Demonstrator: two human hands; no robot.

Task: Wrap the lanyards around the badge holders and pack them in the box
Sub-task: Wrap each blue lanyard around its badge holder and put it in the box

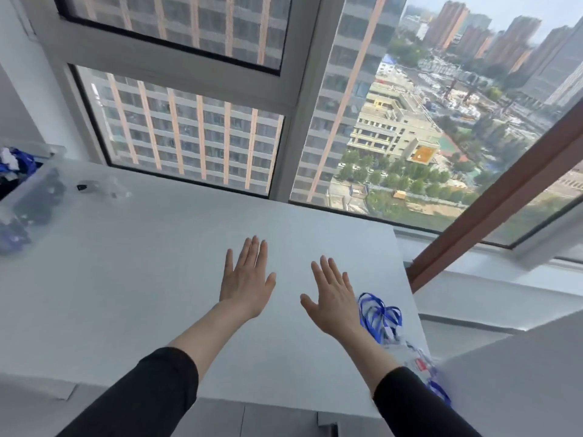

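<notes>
Both arms are reaching forward, each in a black sleeve (142, 395) pushed back to leave the forearm bare.

Just right of the right forearm, a pile of clear badge holders (413, 357) is lying on the grey surface (142, 279) near its right edge. The arm and sleeve are covering the pile's near end. The blue lanyards (378, 313) are lying in loose loops at the far end of this pile, unwrapped, just beside the right wrist.

The left hand (246, 279) is extending palm down, fingers straight and held close together, thumb angled out, holding nothing. The right hand (331, 298) is matching this pose slightly nearer, with its fingers a little more spread and also empty. The two hands are staying apart. Whether the palms are resting on the surface or hovering above it cannot be determined.

At the far left edge, the clear plastic box (34, 197) is standing on the surface, well apart from both hands, with blurred blue and dark contents showing inside. A small black item (82, 186) is lying just beside it.

Beyond the surface, a large window (195, 134) is showing high-rise buildings.
</notes>
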